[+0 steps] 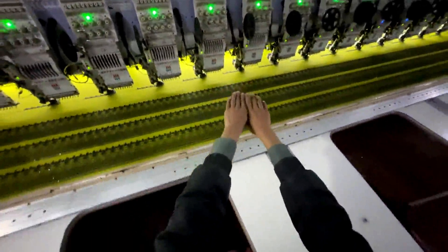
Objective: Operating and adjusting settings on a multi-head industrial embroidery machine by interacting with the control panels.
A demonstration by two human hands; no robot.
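Matt yellow cloth (140,95) carries rough, dark green stitched bands (116,140). The machine heads (100,51) look like pale hard plastic and metal. The grey table (261,186) is smooth, faintly glossy.

Your left hand (234,113) and right hand (258,115) lie flat, side by side and touching, palms down on the yellow fabric (140,100) with its dark green embroidered bands (116,140). Beyond your fingertips runs the row of embroidery heads (158,42); under your wrists, the machine's grey frame rail (326,121).

Head camera looks steeply down, close over the machine table (261,186), perhaps slightly tilted.
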